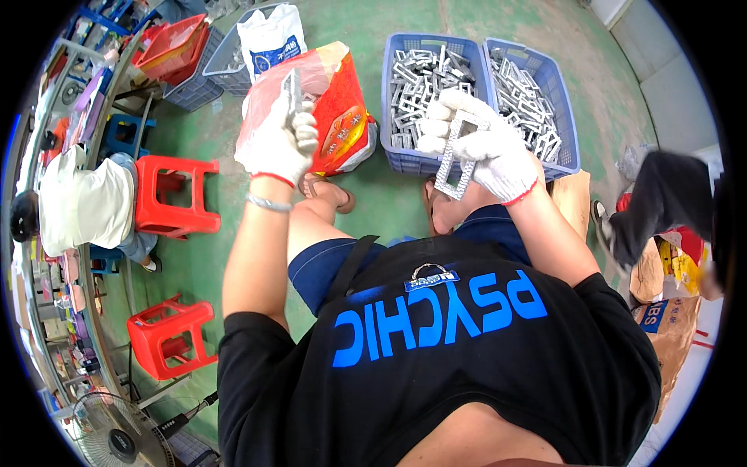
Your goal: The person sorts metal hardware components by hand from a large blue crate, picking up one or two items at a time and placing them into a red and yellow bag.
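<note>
My right hand (498, 156), in a white knit glove, is closed on a silver-grey rectangular frame (451, 189) with an open middle, held tilted in front of a blue plastic crate (412, 161). My left hand (276, 148), gloved the same way, is wrapped round a narrow grey piece (292, 89) that sticks up above the fist; its lower part is hidden by the fingers. Behind the left hand stands a red and yellow sack (342, 128). Many similar frames (432, 74) fill the crate, and more lie in a second blue crate (572, 148) on its right.
Red plastic stools (177, 194) stand at left beside a seated person (85, 202) and a long cluttered bench. A fan (117, 440) is at lower left. Far left hold a white bag (271, 39) and red bins (175, 47). Another person's dark-clothed leg (661, 194) shows at right, near a cardboard box (669, 335).
</note>
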A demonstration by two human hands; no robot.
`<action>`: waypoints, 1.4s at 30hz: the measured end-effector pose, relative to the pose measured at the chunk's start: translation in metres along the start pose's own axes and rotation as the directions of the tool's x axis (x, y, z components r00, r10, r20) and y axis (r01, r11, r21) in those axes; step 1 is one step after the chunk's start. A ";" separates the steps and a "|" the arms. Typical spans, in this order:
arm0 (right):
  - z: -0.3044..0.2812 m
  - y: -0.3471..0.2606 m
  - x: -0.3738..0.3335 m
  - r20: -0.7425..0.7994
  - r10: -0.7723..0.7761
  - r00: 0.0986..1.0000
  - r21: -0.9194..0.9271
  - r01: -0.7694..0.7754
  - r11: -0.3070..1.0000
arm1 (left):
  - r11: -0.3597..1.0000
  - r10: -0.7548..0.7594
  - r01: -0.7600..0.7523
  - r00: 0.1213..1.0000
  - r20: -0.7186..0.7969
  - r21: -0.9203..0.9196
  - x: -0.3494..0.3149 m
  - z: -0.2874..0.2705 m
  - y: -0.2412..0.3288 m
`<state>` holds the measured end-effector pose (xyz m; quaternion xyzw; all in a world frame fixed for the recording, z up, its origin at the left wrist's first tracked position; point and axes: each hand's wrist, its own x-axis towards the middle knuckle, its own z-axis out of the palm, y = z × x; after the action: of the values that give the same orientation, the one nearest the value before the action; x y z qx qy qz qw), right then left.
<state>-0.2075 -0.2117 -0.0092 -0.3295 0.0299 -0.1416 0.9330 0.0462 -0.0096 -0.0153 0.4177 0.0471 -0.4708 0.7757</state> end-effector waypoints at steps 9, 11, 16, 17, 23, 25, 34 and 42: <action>0.008 0.005 0.016 0.109 -0.180 0.978 0.255 0.147 0.956 | 0.932 -0.153 0.061 0.960 0.236 0.357 -0.002 0.035 -0.033; -0.005 0.009 0.027 0.216 -0.218 0.952 0.309 0.145 0.940 | 0.853 -0.304 0.112 0.901 0.310 0.509 -0.024 0.046 -0.068; 0.018 0.003 0.011 0.079 -0.183 0.980 0.270 0.156 0.950 | 0.798 -0.169 -0.100 0.909 0.381 0.594 -0.075 0.092 -0.106; 0.016 0.003 0.012 0.145 -0.198 0.969 0.255 0.157 0.954 | 0.650 -0.018 -0.300 0.912 0.409 0.698 -0.074 0.091 -0.108; 0.000 0.003 0.008 0.153 -0.167 0.974 0.179 0.139 0.974 | 0.062 0.422 -0.633 0.717 0.554 0.772 -0.071 0.084 -0.109; -0.020 0.010 0.017 0.189 -0.165 0.968 0.226 0.120 0.967 | 0.007 0.441 -0.614 0.711 0.548 0.790 -0.073 0.082 -0.109; -0.016 0.001 0.008 0.146 -0.084 0.986 0.141 0.063 0.988 | -0.229 0.523 -0.656 0.541 0.659 0.720 -0.076 0.084 -0.103; -0.026 0.012 0.009 0.173 -0.118 0.978 0.090 0.103 0.991 | -0.330 0.518 -0.654 0.477 0.710 0.680 -0.082 0.091 -0.096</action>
<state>-0.1996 -0.2212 -0.0362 -0.3039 -0.0778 -0.1643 0.9352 -0.1021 -0.0360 0.0236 0.7341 -0.5269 0.0706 0.4224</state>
